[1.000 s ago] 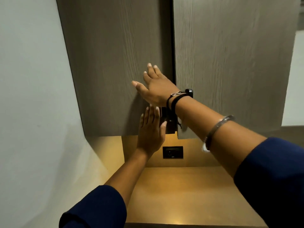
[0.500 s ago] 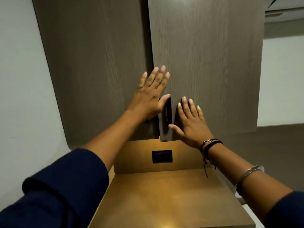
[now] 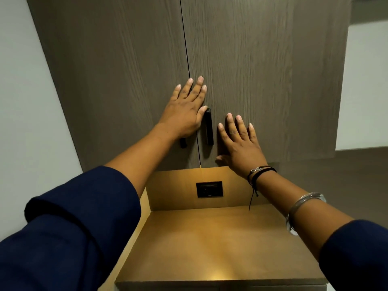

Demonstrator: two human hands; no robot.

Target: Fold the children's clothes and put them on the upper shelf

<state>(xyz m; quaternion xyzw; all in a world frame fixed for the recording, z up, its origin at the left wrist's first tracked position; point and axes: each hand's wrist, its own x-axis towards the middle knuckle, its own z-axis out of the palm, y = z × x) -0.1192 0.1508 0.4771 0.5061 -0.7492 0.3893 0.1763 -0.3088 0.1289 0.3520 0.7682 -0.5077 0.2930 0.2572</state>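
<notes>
Overhead, both cupboard doors are shut, meeting at a thin seam. Left hand (image 3: 185, 111) lies flat and wide across the left door (image 3: 117, 80), fingers spread over the seam, holding nothing; its palm covers most of the left handle (image 3: 183, 142). Right hand (image 3: 239, 143) lies flat and wide on the right door (image 3: 262, 70), just beside the right handle (image 3: 208, 127), empty too. Lit worktop (image 3: 210, 244) below carries nothing; socket (image 3: 209, 189) on its back panel. Children's clothes and upper shelf: not visible.
</notes>
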